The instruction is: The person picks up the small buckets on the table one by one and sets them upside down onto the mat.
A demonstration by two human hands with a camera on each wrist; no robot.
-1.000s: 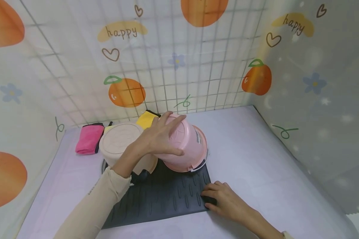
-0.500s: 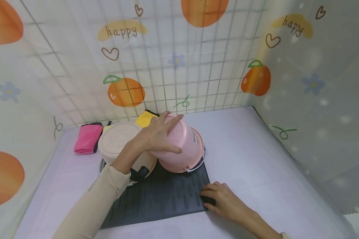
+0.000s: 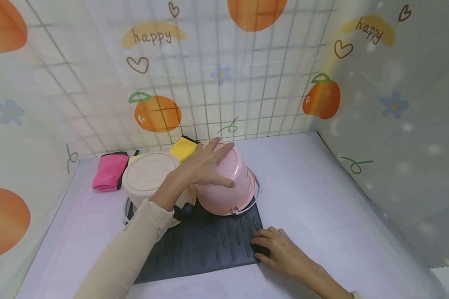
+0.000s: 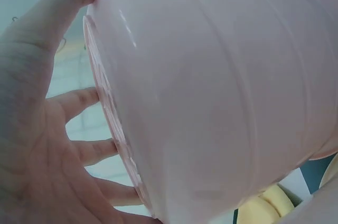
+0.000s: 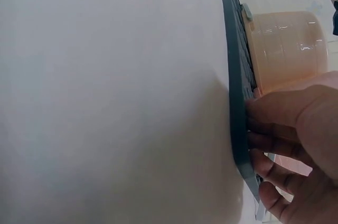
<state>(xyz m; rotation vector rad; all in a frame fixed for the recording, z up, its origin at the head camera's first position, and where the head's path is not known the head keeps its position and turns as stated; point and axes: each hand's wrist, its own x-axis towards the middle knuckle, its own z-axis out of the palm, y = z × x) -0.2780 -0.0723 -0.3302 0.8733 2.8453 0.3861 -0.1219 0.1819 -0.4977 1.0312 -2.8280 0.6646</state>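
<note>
A pink bucket [image 3: 224, 197] stands base-up on a dark ribbed mat [image 3: 209, 249], its white bail handle hanging at the right of the rim. My left hand [image 3: 205, 166] holds it by the base. In the left wrist view, the spread fingers [image 4: 103, 151] reach onto the base while the thumb bends over the side. A cream bucket [image 3: 149, 172], also upside down, sits just left of it, partly covered by my left forearm. At the mat's right edge, my right hand [image 3: 280, 251] curls its fingers round the dark border, which the right wrist view shows edge-on.
Behind the cream bucket lie a folded pink cloth [image 3: 110, 171] and a yellow cloth [image 3: 183, 148] with dark edging. The pale table [image 3: 314, 187] extends to the right. A fruit-printed curtain [image 3: 194, 74] over a wire grid encloses the back and sides.
The pink bucket has tilted slightly more upright and turned a little, with my left hand going along and its label swinging nearly out of sight. My right hand stays at the mat's edge.
</note>
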